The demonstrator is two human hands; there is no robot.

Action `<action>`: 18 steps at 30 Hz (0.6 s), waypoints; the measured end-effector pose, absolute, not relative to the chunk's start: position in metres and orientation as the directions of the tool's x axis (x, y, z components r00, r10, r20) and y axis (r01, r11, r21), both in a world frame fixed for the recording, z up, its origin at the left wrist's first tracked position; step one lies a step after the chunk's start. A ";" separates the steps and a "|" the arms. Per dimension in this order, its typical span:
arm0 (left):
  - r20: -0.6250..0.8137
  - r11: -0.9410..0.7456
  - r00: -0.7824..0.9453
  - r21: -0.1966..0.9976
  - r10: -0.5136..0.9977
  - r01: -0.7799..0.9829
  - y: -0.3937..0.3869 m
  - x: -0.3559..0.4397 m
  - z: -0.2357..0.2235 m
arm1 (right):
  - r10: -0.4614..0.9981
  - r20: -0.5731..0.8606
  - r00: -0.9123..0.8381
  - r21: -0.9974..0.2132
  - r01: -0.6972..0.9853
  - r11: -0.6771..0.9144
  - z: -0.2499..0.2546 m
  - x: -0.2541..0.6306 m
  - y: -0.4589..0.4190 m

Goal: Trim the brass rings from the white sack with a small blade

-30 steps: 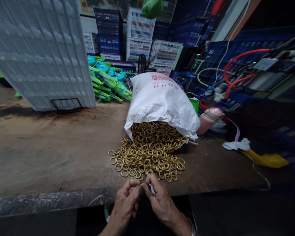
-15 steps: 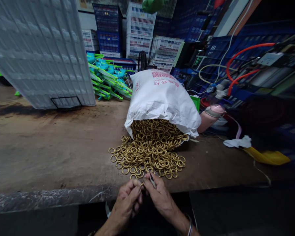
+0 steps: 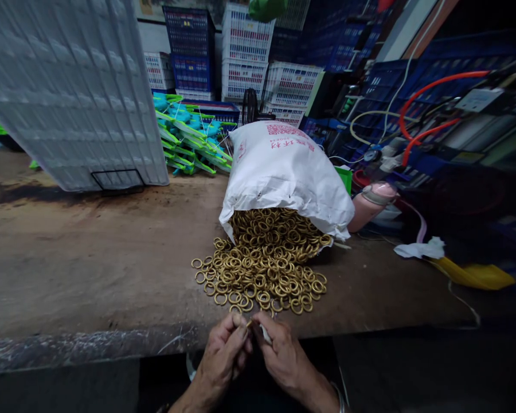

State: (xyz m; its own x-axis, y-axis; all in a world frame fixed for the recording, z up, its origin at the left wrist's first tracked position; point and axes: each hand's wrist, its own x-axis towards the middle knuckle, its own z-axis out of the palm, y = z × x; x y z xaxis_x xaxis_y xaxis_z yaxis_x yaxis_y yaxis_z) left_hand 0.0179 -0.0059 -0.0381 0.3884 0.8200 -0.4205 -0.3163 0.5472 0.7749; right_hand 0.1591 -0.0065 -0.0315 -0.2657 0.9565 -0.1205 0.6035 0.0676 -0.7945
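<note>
In front of the table edge, my left hand (image 3: pixel 223 350) pinches a brass-coloured ring (image 3: pixel 249 323) between thumb and forefinger. Close beside it, my right hand (image 3: pixel 288 355) is closed around a small knife-like tool; its pale part (image 3: pixel 265 334) shows between the fingers. The tool's dark tip points toward the pinched ring, but I cannot tell whether they touch. Just beyond both hands lies a heap of similar rings (image 3: pixel 258 278). They spill from the open mouth of a white woven sack (image 3: pixel 284 166) with red print, lying on its side.
The brown wooden table (image 3: pixel 90 258) has a worn front edge. A tall translucent ribbed panel (image 3: pixel 81 103) stands at left, near green and turquoise plastic pieces (image 3: pixel 189 135). At right are a pink bottle (image 3: pixel 372 203) and orange hoses (image 3: pixel 438 86). Stacked crates (image 3: pixel 245 51) stand behind.
My right hand has turned, bringing the tool's dark tip from pointing up and away down to the ring. My left hand keeps its pinch. The view has shifted slightly.
</note>
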 end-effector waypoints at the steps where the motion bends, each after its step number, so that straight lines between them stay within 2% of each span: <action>1: -0.417 0.538 0.378 0.782 0.827 -0.315 -0.006 0.018 -0.039 | 0.951 -0.114 -0.287 -0.770 0.630 0.098 -0.032 0.159 -0.008; 8: -0.379 0.468 0.342 0.852 0.860 -0.233 -0.005 0.019 -0.045 | 0.948 -0.110 -0.300 -0.677 0.720 0.149 -0.033 0.159 -0.010; 14: -0.283 0.347 0.325 0.924 0.902 -0.160 -0.008 0.014 -0.042 | 0.932 -0.182 -0.313 -0.629 0.766 0.134 -0.033 0.160 -0.009; 18: -0.362 0.424 0.334 0.896 0.870 -0.135 -0.010 0.012 -0.041 | 0.930 -0.235 -0.281 -0.575 0.812 0.100 -0.032 0.159 -0.012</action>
